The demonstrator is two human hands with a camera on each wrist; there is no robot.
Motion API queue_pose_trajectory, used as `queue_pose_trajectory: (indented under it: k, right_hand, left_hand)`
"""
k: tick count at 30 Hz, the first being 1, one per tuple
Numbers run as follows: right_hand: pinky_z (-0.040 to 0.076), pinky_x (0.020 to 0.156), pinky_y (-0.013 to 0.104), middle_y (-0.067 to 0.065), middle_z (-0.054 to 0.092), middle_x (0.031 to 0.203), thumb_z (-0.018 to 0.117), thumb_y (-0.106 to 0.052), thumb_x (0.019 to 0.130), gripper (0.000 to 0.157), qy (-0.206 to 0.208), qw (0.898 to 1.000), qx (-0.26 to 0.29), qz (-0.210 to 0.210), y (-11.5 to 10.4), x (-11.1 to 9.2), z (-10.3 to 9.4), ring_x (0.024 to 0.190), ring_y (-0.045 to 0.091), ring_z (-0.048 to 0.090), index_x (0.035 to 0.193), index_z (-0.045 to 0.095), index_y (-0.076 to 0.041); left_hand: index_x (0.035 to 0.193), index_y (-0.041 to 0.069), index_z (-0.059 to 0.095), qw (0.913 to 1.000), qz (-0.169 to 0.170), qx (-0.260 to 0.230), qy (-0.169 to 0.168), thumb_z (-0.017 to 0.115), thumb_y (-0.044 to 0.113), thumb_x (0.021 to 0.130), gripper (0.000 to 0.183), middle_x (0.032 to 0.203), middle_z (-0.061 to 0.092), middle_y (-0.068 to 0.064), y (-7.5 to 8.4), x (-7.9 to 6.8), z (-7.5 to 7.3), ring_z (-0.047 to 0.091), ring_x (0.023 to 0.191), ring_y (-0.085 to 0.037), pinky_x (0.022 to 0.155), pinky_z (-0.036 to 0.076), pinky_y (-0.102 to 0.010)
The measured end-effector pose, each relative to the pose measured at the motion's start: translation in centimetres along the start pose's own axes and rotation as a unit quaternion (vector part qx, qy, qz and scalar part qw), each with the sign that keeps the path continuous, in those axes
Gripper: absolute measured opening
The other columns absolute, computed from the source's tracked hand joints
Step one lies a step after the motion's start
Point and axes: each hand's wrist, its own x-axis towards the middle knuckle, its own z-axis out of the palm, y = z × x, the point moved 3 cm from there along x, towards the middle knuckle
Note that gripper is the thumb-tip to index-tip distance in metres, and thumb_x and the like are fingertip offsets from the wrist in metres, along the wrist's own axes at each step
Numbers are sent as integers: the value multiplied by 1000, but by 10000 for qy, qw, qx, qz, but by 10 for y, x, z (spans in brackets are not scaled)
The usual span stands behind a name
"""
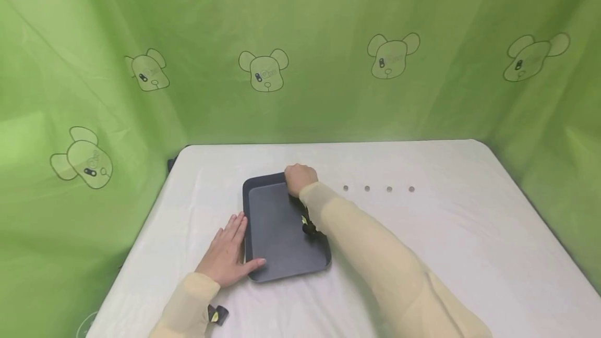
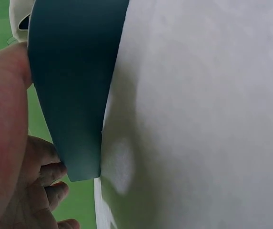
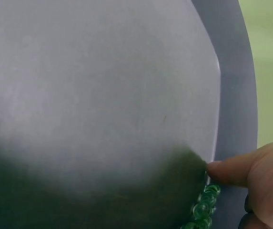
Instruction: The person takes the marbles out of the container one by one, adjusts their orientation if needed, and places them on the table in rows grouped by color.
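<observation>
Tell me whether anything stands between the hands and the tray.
Nothing visible does: the left hand touches the left side of the tray, and the right hand grips its far right corner. Green beads show beside the right hand, but do not keep it off.

Pale yellow sleeves [image 1: 371, 239] carry black, yellow-marked wrist pieces [image 1: 222, 315].

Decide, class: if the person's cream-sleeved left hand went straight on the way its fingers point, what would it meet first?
The left hand would first meet the left side of the dark grey, rectangular, smooth tray; they seem to touch, though exact contact is hard to judge.
</observation>
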Motion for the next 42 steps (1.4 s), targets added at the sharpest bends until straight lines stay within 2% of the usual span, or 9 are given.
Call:
queue_pose_trajectory:
  k: [4, 7, 11, 16, 23, 29, 33, 38, 42]
  right_hand:
    - [50, 48, 31, -4, 61, 61, 63, -15, 84, 14, -73, 9998, 174, -27, 0, -2, -2, 55, 13, 57, 71, 67, -16]
    - [51, 51, 32, -4, 64, 66, 66, -18, 83, 10, -107, 9993, 355, -91, -2, -6, -8, 58, 13, 58, 75, 71, -16]
    - [56, 63, 34, -2, 72, 85, 68, -23, 86, 12, -187, 9979, 586, -184, -6, -16, -18, 72, 15, 65, 92, 77, -17]
    - [56, 77, 36, -1, 72, 102, 66, -25, 89, 20, -241, 9951, 895, -337, -4, -32, -31, 90, 18, 67, 105, 75, -16]
    - [53, 85, 37, -3, 71, 107, 67, -28, 90, 20, 20, 9880, 1508, -325, 12, -53, -52, 97, 18, 65, 106, 74, -18]
    - [51, 89, 39, -1, 71, 108, 67, -30, 91, 21, 323, 9791, 1991, -261, 35, -72, -65, 100, 19, 65, 105, 74, -17]
    - [51, 91, 41, 1, 73, 102, 66, -31, 91, 23, 492, 9757, 2129, -153, 56, -86, -68, 96, 20, 67, 105, 74, -15]
    - [52, 81, 38, -2, 73, 87, 64, -32, 92, 24, 508, 9740, 2208, 31, 86, -105, -66, 67, 15, 61, 106, 74, -15]
    - [51, 76, 38, -1, 71, 85, 64, -33, 91, 26, 590, 9739, 2180, 211, 109, -121, -61, 65, 14, 56, 106, 74, -15]
  left_hand:
    - [152, -1, 18, 10000, -18, 18, -2, 56, 76, 78, 113, 159, 13, -14, 0, 0, -1, 11, 146, -30, 115, 19, -53]
    - [151, -1, 20, 10000, -13, 40, 50, 57, 75, 78, 113, 159, 15, -15, 1, 1, -1, 12, 146, -30, 115, 20, -53]
    - [152, -1, 20, 10000, -7, 51, 62, 58, 74, 78, 112, 159, 15, -15, 1, 1, 0, 11, 146, -29, 115, 20, -53]
    - [151, -2, 20, 10000, 15, -3, 32, 59, 74, 78, 112, 159, 15, -15, 2, 1, 0, 12, 146, -30, 115, 20, -54]
    - [151, -3, 21, 10000, 22, 16, 91, 59, 73, 78, 112, 158, 16, -16, 2, 0, -1, 12, 146, -31, 114, 21, -54]
    - [151, -3, 21, 9998, 46, -11, 208, 62, 73, 76, 114, 158, 16, -16, 0, 0, 0, 13, 146, -31, 114, 22, -55]
    - [151, -3, 22, 9996, 66, -38, 270, 64, 73, 74, 116, 158, 17, -16, 0, 0, 3, 14, 146, -32, 114, 22, -55]
    - [151, -2, 21, 9995, 15, -123, 281, 67, 72, 72, 118, 158, 18, -16, 0, 1, 6, 15, 145, -32, 114, 22, -54]
    - [151, -2, 22, 9993, -1, -217, 291, 68, 72, 70, 119, 158, 18, -16, 1, 1, 7, 16, 145, -33, 114, 22, -54]
